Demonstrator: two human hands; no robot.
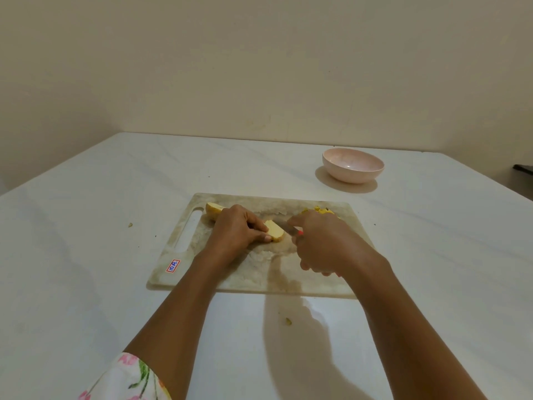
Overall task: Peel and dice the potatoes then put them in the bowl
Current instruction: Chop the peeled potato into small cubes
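Observation:
On the marbled cutting board point(259, 272) my left hand point(235, 230) pins a pale peeled potato piece point(275, 230) flat between thumb and fingers. My right hand point(320, 243) is closed around a knife point(288, 228) with an orange handle, and the blade lies against the right side of that piece. Another potato piece point(212, 210) lies behind my left hand near the board's handle slot. A small heap of yellow cut bits point(320, 210) shows behind my right hand. The pink bowl point(353, 166) stands on the table beyond the board, to the right; nothing shows inside it.
The board lies on a white table point(86, 255) that meets a beige wall at the back. Small potato scraps point(130, 225) lie on the table left of the board and near its front edge. A dark object point(523, 168) is at the far right edge.

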